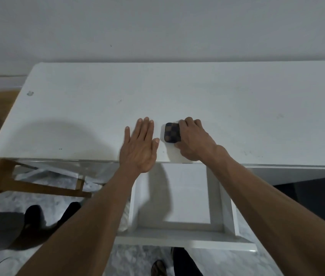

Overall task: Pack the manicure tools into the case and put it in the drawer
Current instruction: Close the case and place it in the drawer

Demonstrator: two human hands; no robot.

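A small dark case (171, 132) with a brown checked pattern lies closed on the white table (78, 108), near its front edge. My right hand (194, 141) is wrapped around the case's right side, fingers over its far edge. Just left of the case, my left hand (140, 145) rests flat on the tabletop with fingers spread, holding nothing. Below the table's front edge a white drawer (225, 214) stands pulled out, and nothing is visible inside it. No loose manicure tools are visible.
A wooden chair (2, 176) stands at the left beside the table. The floor is grey marble-patterned. My feet show below the drawer front (185, 243). A white wall is behind the table.
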